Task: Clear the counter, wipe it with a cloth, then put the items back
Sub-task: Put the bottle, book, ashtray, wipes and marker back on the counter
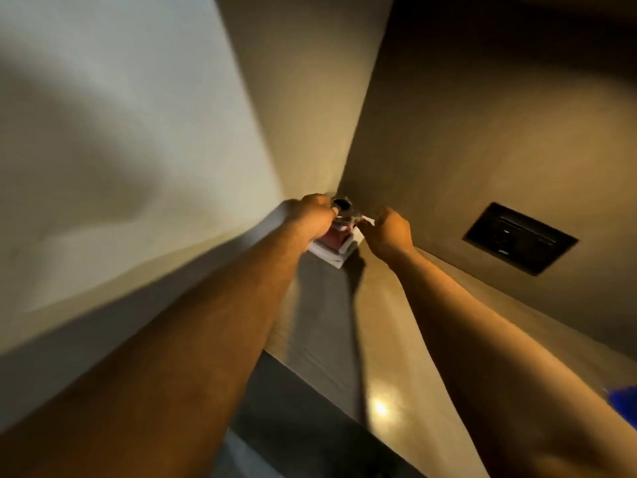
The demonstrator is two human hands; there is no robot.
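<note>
The counter point(389, 326) runs away from me into the far corner, blurred by motion. The dark wall socket plate point(519, 238) on the right carries markings too smeared to read. A blue thing point(624, 401) is cut off at the right edge. Between my hands sits a white stack with something red point(336, 244) on top, its nature unclear. My left hand point(310, 219) is curled on its left side; my right hand point(387, 234) pinches a white edge.

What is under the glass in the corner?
A white and red stack, maybe books or boxes, lies under the glass on the counter. The left hand and right hand cover its sides; blur hides detail.
</note>
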